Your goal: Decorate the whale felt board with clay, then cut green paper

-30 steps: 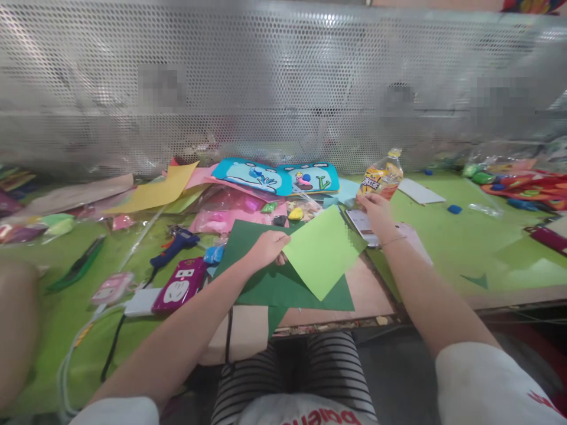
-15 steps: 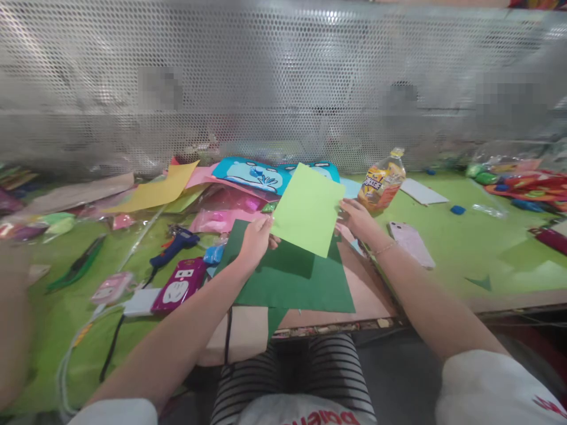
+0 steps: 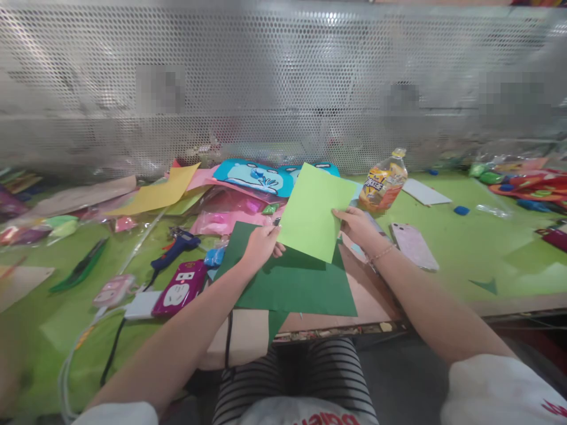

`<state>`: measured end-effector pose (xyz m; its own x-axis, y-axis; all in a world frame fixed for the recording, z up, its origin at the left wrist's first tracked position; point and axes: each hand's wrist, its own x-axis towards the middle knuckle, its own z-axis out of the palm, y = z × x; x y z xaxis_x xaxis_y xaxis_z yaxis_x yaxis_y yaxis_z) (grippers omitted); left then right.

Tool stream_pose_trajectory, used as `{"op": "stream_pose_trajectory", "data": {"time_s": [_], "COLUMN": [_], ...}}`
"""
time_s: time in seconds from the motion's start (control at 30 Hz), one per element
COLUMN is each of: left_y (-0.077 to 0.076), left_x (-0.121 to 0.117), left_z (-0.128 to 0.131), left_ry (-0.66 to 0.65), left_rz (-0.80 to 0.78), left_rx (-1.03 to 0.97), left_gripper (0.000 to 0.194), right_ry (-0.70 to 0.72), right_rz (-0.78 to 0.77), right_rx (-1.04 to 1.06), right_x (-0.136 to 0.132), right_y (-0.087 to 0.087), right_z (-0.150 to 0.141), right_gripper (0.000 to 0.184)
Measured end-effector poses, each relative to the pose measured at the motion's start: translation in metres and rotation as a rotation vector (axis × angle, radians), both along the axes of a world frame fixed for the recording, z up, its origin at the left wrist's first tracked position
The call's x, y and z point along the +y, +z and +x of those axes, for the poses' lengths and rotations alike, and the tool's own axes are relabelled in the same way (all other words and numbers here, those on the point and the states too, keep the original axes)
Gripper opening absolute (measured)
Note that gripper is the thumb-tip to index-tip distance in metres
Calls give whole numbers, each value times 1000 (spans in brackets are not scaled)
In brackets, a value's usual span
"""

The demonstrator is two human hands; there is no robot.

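Observation:
Between my two hands a light green sheet of paper [image 3: 315, 212] is held up, tilted, over a larger dark green sheet [image 3: 295, 289]. My left hand [image 3: 263, 243] pinches its lower left edge. The right edge is gripped by my right hand [image 3: 352, 225], thumb on the front and the other fingers partly hidden behind. The dark green sheet lies on a pinkish-brown board [image 3: 365, 289] at the table's front edge. Behind the light green sheet is a blue printed pouch or sheet [image 3: 252, 176], partly covered.
Left are a blue glue gun [image 3: 177, 247], green-handled scissors [image 3: 82, 268], a magenta case [image 3: 181, 288], cables and yellow paper [image 3: 155, 193]. Right stand a drink bottle [image 3: 383, 183], a phone [image 3: 414, 245] and a white pad [image 3: 426, 192]. A perforated metal panel [image 3: 283, 77] rises behind.
My right hand has shifted its grip inward and a little lower on the light green sheet, which has moved slightly right. At far left, a blurred arm has withdrawn, uncovering a pale sheet.

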<state>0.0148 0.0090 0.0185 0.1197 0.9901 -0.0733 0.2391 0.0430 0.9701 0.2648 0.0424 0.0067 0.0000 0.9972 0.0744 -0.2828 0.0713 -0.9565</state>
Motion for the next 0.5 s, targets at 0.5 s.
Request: {"op": "stream_pose_trajectory", "data": {"time_s": [0.5], "left_y": [-3], "left_x": [-6], "left_z": [-1], "left_ry": [-218], "left_rz": [126], "left_rx": [140], "left_gripper": [32], "right_ry": [-155], "right_rz": [49], "right_rx": [28], "right_x": [6], "right_y": [-5], "right_z": [3], "right_gripper": [27]}}
